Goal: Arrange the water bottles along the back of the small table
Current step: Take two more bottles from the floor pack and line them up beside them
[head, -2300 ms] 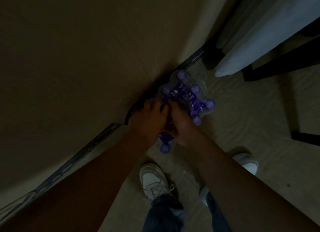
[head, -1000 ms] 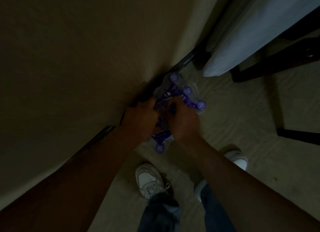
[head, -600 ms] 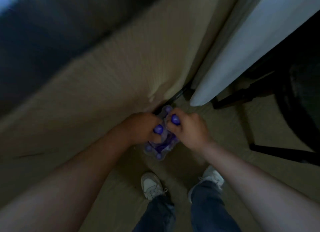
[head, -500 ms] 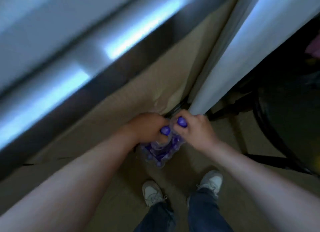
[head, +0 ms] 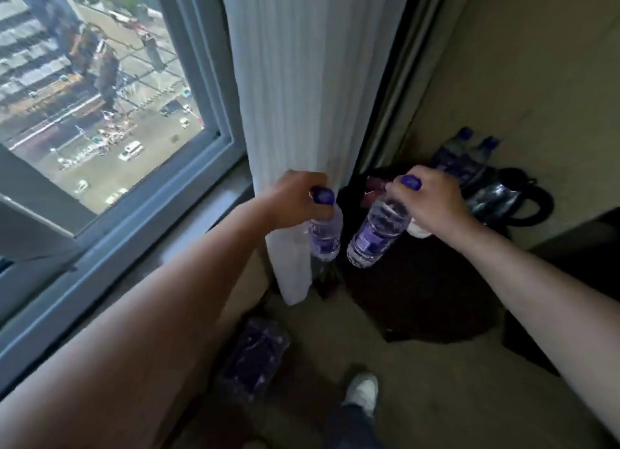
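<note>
The left hand (head: 295,197) grips one water bottle (head: 323,239) by the neck, just under its purple cap. The right hand (head: 432,202) grips a second bottle (head: 375,230) the same way, tilted. Both are held in the air by the dark counter (head: 419,297). Two more bottles (head: 451,162) stand at its back near the wall, beside a black kettle (head: 526,197). One wrapped pack (head: 251,358) lies on the carpeted floor (head: 419,381), near a white curtain (head: 302,113) and a window (head: 94,96).

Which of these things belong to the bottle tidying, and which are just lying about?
Job: left hand gripping left bottle; right hand gripping right bottle; standing bottles on small table; bottle pack on floor.
Lying about: curtain; window; black kettle; shoe.
</note>
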